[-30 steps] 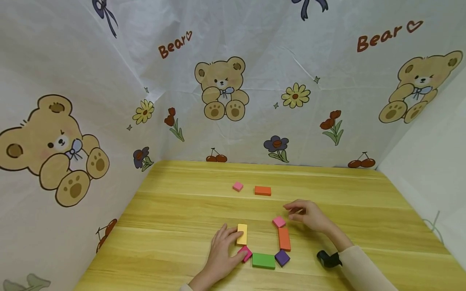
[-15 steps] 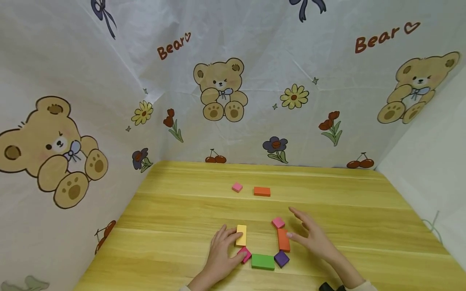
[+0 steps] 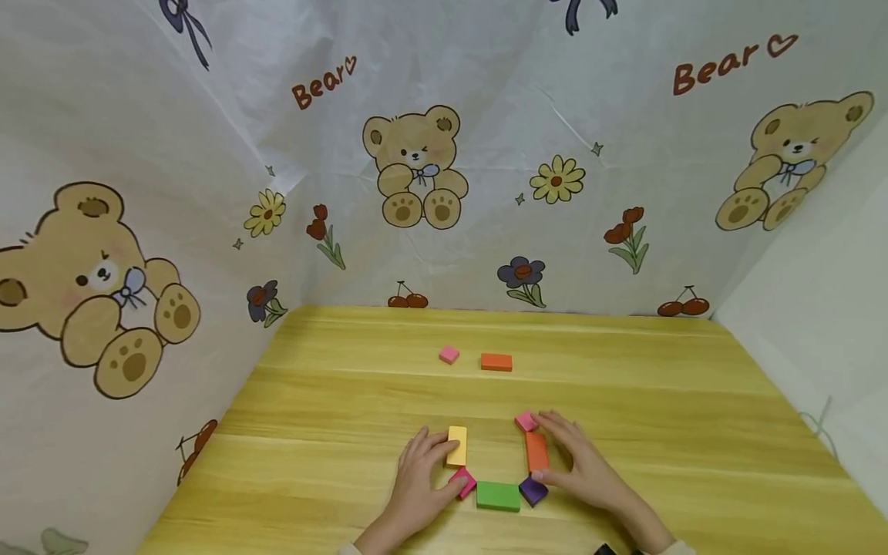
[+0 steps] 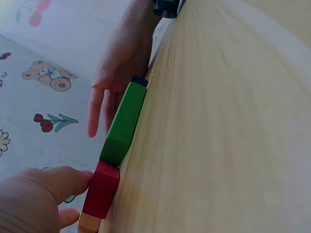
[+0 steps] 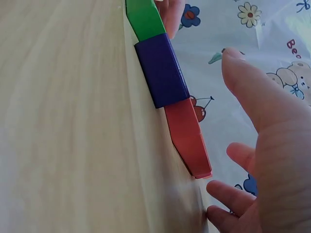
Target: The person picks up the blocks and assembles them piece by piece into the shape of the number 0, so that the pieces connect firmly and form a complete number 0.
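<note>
Blocks lie in a U in the head view: yellow (image 3: 457,446), magenta (image 3: 462,483), green (image 3: 498,496), purple (image 3: 533,490), orange (image 3: 537,452) and pink (image 3: 525,421). My left hand (image 3: 418,479) rests at the left side, its index finger on the yellow block and its thumb on the magenta one. On the right, the fingertips of my right hand (image 3: 590,468) reach the pink block while its thumb lies over the purple one. In the right wrist view, that thumb (image 5: 243,80) looks apart from the purple block (image 5: 163,70). Neither hand grips anything.
Farther back on the wooden table (image 3: 333,416) lie another pink block (image 3: 449,354) and another orange block (image 3: 496,362). A bear-print sheet (image 3: 479,254) stands behind and to the left. Something black (image 3: 606,549) sits near my right wrist.
My right hand first spreads its fingers and moves toward the right row, then comes down beside the pink and purple blocks. My left hand stays put. The view shifts slightly.
</note>
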`<state>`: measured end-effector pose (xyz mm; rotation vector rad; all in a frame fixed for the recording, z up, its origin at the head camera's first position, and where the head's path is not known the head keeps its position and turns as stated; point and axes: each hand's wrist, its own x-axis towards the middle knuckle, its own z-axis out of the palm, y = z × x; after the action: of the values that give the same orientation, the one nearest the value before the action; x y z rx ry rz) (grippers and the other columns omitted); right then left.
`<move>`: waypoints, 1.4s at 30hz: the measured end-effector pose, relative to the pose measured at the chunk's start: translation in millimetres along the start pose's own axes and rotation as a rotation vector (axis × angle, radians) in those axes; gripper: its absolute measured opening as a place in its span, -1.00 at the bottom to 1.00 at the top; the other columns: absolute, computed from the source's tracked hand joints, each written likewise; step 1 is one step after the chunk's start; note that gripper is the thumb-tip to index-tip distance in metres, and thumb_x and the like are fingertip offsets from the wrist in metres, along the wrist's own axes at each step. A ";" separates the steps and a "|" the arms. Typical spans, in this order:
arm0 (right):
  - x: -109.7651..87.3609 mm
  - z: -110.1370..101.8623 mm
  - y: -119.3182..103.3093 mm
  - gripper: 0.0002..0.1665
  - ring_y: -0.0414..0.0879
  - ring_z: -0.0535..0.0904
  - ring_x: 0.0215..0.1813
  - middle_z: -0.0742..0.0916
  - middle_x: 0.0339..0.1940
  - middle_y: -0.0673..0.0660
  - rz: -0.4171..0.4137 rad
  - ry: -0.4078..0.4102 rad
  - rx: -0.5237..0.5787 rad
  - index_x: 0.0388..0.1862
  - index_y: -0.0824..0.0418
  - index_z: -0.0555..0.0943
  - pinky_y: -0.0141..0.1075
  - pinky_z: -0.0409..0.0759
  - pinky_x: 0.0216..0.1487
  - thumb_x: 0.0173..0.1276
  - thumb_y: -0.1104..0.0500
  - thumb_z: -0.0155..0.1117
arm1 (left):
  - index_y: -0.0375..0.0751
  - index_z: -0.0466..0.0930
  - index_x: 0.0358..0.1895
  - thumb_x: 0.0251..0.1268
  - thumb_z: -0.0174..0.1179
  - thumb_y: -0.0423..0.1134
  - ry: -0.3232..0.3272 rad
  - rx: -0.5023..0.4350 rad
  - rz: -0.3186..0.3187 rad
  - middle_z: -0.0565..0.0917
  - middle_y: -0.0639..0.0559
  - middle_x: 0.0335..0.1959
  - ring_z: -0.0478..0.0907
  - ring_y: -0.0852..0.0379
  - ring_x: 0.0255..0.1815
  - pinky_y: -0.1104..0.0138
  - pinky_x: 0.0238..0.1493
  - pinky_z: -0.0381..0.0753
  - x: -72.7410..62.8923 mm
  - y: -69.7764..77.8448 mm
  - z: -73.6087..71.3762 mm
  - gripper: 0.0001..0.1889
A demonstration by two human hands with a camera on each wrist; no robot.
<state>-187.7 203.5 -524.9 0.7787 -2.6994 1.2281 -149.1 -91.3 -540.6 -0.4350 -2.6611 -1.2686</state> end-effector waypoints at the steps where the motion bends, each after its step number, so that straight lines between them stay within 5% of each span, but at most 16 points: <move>1: 0.4 0.0 0.4 -0.07 0.45 0.13 0.47 0.37 0.44 0.41 -0.009 0.002 -0.007 0.47 0.11 0.33 -0.56 -0.39 0.50 0.15 -0.04 0.48 | -0.16 0.60 0.14 0.15 0.34 0.01 0.002 0.000 -0.001 0.52 -0.13 0.27 0.17 -0.39 0.45 -0.37 0.36 0.02 0.4 0.1 -0.2 -0.49; 2: 0.8 0.1 0.8 -0.07 0.45 0.13 0.47 0.37 0.44 0.42 -0.019 0.004 -0.007 0.46 0.12 0.33 -0.67 -0.42 0.41 0.14 -0.04 0.48 | -0.16 0.60 0.14 0.15 0.34 0.01 0.004 0.001 -0.003 0.52 -0.13 0.27 0.16 -0.38 0.45 -0.37 0.37 0.01 0.8 0.2 -0.4 -0.49; 5: 1.1 0.7 1.7 -0.06 0.44 0.10 0.49 0.37 0.45 0.40 -0.013 -0.011 -0.010 0.47 0.12 0.33 -0.58 -0.45 0.46 0.13 -0.06 0.48 | -0.16 0.60 0.14 0.15 0.34 0.01 0.000 0.002 -0.008 0.51 -0.13 0.27 0.16 -0.38 0.46 -0.36 0.37 0.01 1.0 -0.2 -0.9 -0.49; 11: 0.0 2.6 4.3 -0.01 0.40 0.06 0.53 0.36 0.47 0.36 0.019 -0.047 0.003 0.48 0.10 0.31 0.13 -0.33 0.56 0.11 -0.10 0.49 | -0.18 0.60 0.14 0.17 0.34 0.02 -0.010 -0.013 -0.010 0.52 -0.14 0.26 0.14 -0.39 0.46 -0.38 0.36 -0.01 1.0 -0.5 -0.8 -0.49; 16: 1.7 2.2 4.2 0.01 0.43 0.08 0.51 0.38 0.45 0.36 -0.014 -0.046 -0.029 0.47 0.11 0.33 0.41 -0.17 0.40 0.07 -0.11 0.51 | -0.18 0.61 0.13 0.16 0.35 0.01 -0.001 -0.013 -0.004 0.52 -0.14 0.26 0.15 -0.39 0.45 -0.38 0.36 0.00 1.8 -0.4 -0.9 -0.49; 35: -1.5 6.7 6.3 0.01 0.37 0.09 0.52 0.39 0.46 0.29 -0.021 -0.043 -0.112 0.47 0.05 0.34 0.17 -0.20 0.52 0.06 -0.19 0.49 | -0.19 0.62 0.10 0.12 0.37 -0.02 0.001 -0.020 -0.007 0.55 -0.14 0.22 0.17 -0.39 0.44 -0.38 0.35 0.01 1.3 0.0 -1.3 -0.50; 42: -1.3 5.8 5.0 0.02 0.37 0.10 0.52 0.39 0.46 0.29 -0.027 -0.041 -0.126 0.47 0.06 0.34 0.03 -0.26 0.56 0.06 -0.21 0.48 | -0.24 0.55 0.17 0.14 0.38 -0.11 0.111 -0.140 -0.086 0.54 -0.12 0.18 0.38 -0.28 0.29 -0.33 0.24 0.28 11.9 3.3 -3.5 -0.47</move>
<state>-188.2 202.5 -532.6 0.8304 -2.7566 1.0361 -159.2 -89.9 -532.8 -0.2615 -2.5336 -1.4651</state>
